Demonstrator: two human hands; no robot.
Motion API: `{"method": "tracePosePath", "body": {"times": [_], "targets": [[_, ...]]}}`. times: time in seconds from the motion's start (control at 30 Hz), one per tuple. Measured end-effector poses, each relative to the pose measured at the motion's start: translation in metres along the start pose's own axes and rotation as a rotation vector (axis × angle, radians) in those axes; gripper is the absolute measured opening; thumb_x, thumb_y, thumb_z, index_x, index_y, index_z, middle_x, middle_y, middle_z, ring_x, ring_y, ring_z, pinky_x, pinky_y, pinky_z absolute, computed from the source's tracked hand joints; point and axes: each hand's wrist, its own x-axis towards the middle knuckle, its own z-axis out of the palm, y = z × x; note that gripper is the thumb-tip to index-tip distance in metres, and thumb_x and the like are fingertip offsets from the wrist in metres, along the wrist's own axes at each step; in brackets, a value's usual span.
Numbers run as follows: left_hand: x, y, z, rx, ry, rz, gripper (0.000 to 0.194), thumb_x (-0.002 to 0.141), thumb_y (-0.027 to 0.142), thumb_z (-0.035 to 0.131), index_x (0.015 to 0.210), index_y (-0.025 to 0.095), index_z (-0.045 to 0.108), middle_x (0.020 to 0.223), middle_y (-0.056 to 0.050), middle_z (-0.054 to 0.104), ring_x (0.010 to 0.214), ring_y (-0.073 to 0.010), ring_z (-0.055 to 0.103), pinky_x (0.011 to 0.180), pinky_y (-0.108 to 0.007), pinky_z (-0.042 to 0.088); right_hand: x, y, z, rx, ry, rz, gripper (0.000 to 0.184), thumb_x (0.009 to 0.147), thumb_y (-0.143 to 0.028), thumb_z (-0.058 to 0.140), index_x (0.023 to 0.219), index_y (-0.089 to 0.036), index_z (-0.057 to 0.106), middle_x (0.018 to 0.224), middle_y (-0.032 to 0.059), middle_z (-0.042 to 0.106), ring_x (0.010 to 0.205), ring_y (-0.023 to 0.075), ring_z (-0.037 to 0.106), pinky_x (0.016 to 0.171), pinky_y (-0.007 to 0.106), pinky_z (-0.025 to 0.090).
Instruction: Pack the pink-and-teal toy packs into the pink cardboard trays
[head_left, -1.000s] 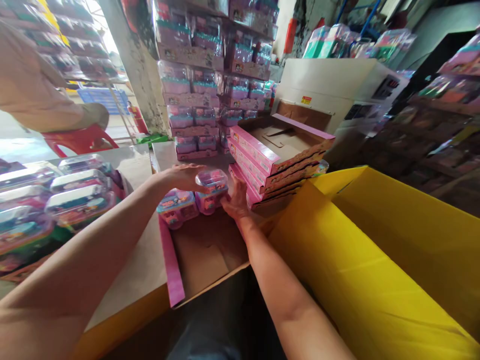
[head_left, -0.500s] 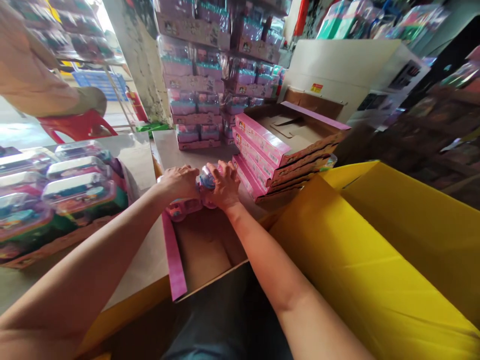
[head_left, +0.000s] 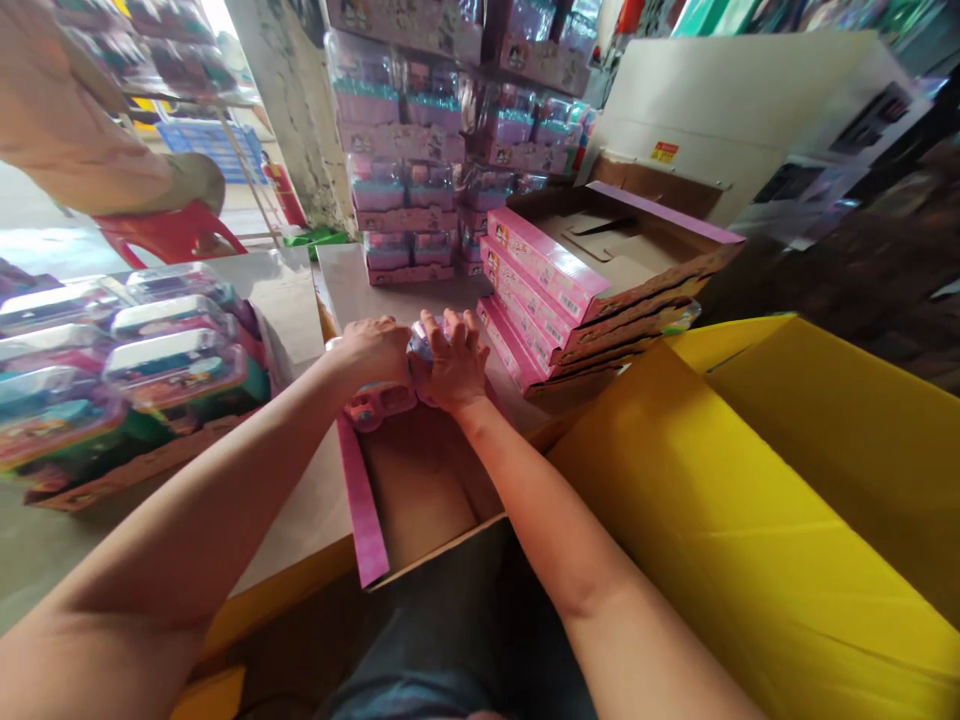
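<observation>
An open cardboard display tray [head_left: 427,480] with pink sides lies in front of me. In its far end sits a small pink plastic case [head_left: 382,403], and my left hand [head_left: 375,352] is curled over its top. Beside it, my right hand [head_left: 452,362] grips a second clear-topped plastic case [head_left: 421,342] from above, fingers bent around it. Both hands are side by side, almost touching, and they hide most of the two cases. The near part of the tray shows bare brown card.
Left on the table is a tray of clear-lidded cases [head_left: 184,365]. Pink flattish trays [head_left: 551,265] are stacked right, beside a big yellow box [head_left: 697,500]. Wrapped packs [head_left: 405,170] tower behind. A person sits on a red stool [head_left: 169,230] at far left.
My view has tilted and shifted slightly, so the scene sits further right. My right hand has settled lower over its case, covering more of it; my left hand stays on the other.
</observation>
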Motion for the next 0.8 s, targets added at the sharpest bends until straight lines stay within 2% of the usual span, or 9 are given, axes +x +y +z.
{"method": "tracePosePath", "body": {"times": [0.1, 0.17, 0.27, 0.37, 0.5, 0.63, 0.7, 0.77, 0.8], "targets": [[0.001, 0.004, 0.001, -0.018, 0.026, -0.034, 0.062, 0.071, 0.048, 0.066, 0.126, 0.021, 0.064, 0.122, -0.016, 0.061, 0.103, -0.0363, 0.065, 0.082, -0.041, 0.053, 0.0, -0.002, -0.001, 0.025, -0.019, 0.009, 0.059, 0.103, -0.056, 0.031, 0.158, -0.034, 0.022, 0.16, 0.0099, 0.021, 0.149, 0.0354, 0.006, 0.108, 0.061, 0.035], [-0.002, 0.003, 0.005, -0.027, 0.086, -0.001, 0.07, 0.07, 0.046, 0.068, 0.134, 0.019, 0.058, 0.125, -0.016, 0.059, 0.107, -0.0353, 0.063, 0.086, -0.04, 0.051, -0.001, -0.004, -0.004, 0.045, -0.022, 0.02, 0.062, 0.103, -0.059, 0.032, 0.158, -0.033, 0.022, 0.161, 0.0104, 0.02, 0.15, 0.0353, 0.005, 0.109, 0.061, 0.034], [-0.009, -0.002, 0.014, -0.063, 0.261, 0.078, 0.097, 0.071, 0.042, 0.068, 0.155, 0.013, 0.029, 0.136, -0.018, 0.053, 0.119, -0.0353, 0.056, 0.093, -0.039, 0.048, -0.004, -0.005, -0.008, 0.06, -0.026, 0.02, 0.065, 0.102, -0.06, 0.033, 0.159, -0.03, 0.02, 0.163, 0.0104, 0.017, 0.151, 0.0353, 0.002, 0.113, 0.061, 0.028], [-0.013, -0.004, 0.024, -0.083, 0.375, 0.148, 0.103, 0.077, 0.044, 0.064, 0.16, 0.012, 0.012, 0.144, -0.018, 0.048, 0.126, -0.0349, 0.051, 0.097, -0.04, 0.045, -0.006, -0.002, -0.009, 0.071, -0.051, 0.0, 0.065, 0.103, -0.057, 0.034, 0.16, -0.03, 0.018, 0.164, 0.0088, 0.016, 0.152, 0.0344, 0.0, 0.117, 0.06, 0.023], [-0.011, 0.0, 0.024, -0.118, 0.335, 0.145, 0.104, 0.075, 0.053, 0.067, 0.159, 0.015, 0.019, 0.142, -0.017, 0.051, 0.123, -0.0349, 0.052, 0.1, -0.039, 0.043, 0.001, 0.007, -0.012, 0.078, -0.132, -0.045, 0.065, 0.103, -0.052, 0.039, 0.16, -0.031, 0.018, 0.166, 0.0067, 0.013, 0.153, 0.0323, -0.001, 0.119, 0.057, 0.023], [-0.008, -0.01, 0.009, -0.198, 0.249, 0.15, 0.099, 0.073, 0.051, 0.069, 0.158, 0.02, 0.026, 0.149, -0.016, 0.046, 0.134, -0.0352, 0.045, 0.108, -0.041, 0.039, 0.003, 0.01, -0.03, 0.098, -0.206, -0.053, 0.069, 0.1, -0.053, 0.046, 0.16, -0.028, 0.021, 0.165, 0.01, 0.015, 0.153, 0.0346, 0.004, 0.12, 0.059, 0.021], [-0.004, -0.028, 0.002, -0.331, 0.172, 0.235, 0.1, 0.071, 0.056, 0.068, 0.157, 0.023, 0.03, 0.155, -0.013, 0.04, 0.138, -0.0328, 0.042, 0.112, -0.039, 0.038, -0.008, 0.008, -0.043, 0.109, -0.131, -0.016, 0.066, 0.1, -0.049, 0.047, 0.157, -0.021, 0.029, 0.162, 0.0142, 0.022, 0.151, 0.0346, 0.015, 0.12, 0.056, 0.024], [0.003, -0.051, -0.001, -0.556, 0.122, 0.303, 0.093, 0.074, 0.066, 0.062, 0.153, 0.024, 0.037, 0.155, -0.009, 0.042, 0.136, -0.0272, 0.046, 0.11, -0.033, 0.04, -0.028, 0.006, -0.05, 0.125, -0.018, 0.015, 0.055, 0.1, -0.043, 0.049, 0.147, -0.015, 0.044, 0.151, 0.0174, 0.038, 0.142, 0.0313, 0.034, 0.117, 0.048, 0.031], [0.008, -0.063, 0.001, -0.675, 0.117, 0.293, 0.09, 0.076, 0.07, 0.058, 0.151, 0.024, 0.041, 0.152, -0.007, 0.046, 0.133, -0.0246, 0.05, 0.107, -0.029, 0.043, -0.04, 0.003, -0.051, 0.145, -0.025, 0.004, 0.047, 0.1, -0.041, 0.049, 0.138, -0.015, 0.053, 0.142, 0.0167, 0.048, 0.133, 0.0287, 0.045, 0.113, 0.043, 0.037]]}}
